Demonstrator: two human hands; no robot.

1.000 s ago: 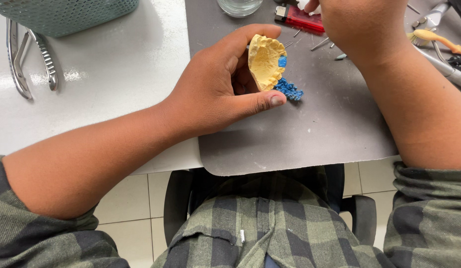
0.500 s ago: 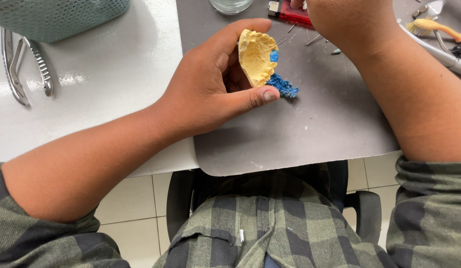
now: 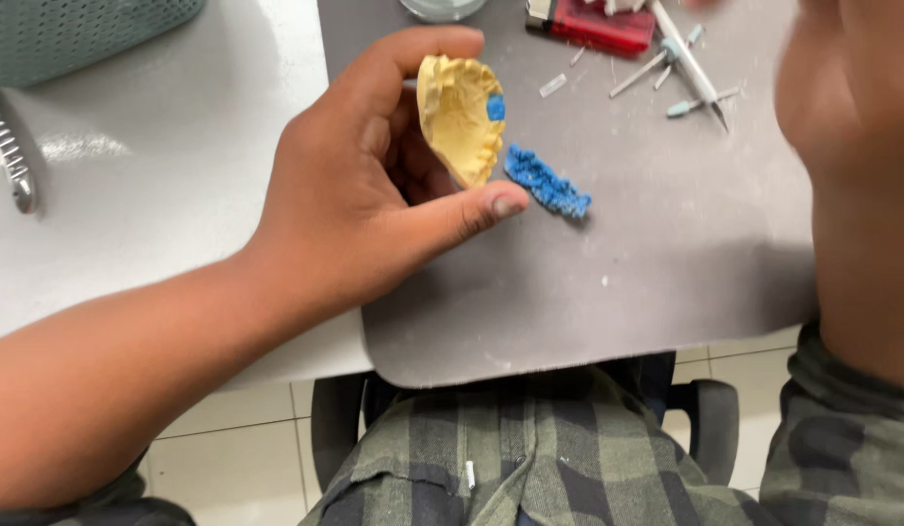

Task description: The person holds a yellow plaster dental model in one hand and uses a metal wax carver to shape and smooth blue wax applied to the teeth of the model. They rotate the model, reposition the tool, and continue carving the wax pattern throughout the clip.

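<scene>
My left hand (image 3: 374,195) grips a yellow plaster dental cast (image 3: 459,115) between thumb and fingers, held on edge over a grey mat (image 3: 608,292). A small blue patch (image 3: 495,106) sits on the cast's upper right side. A strip of blue impression material (image 3: 546,181) lies on the mat just right of my thumb. My right hand (image 3: 842,88) is blurred at the right edge, raised near the small tools; its fingers are cut off by the frame.
A red lighter (image 3: 593,26), a thin pointed instrument (image 3: 688,66) and several small burs (image 3: 691,102) lie at the mat's far side. A glass jar base (image 3: 442,8) is at the top. A green mesh basket (image 3: 82,29) and metal pliers (image 3: 12,156) rest on the white table.
The view has moved closer and shifted. My right hand has lifted away toward the right and blurred. My left hand keeps holding the cast in the same pose.
</scene>
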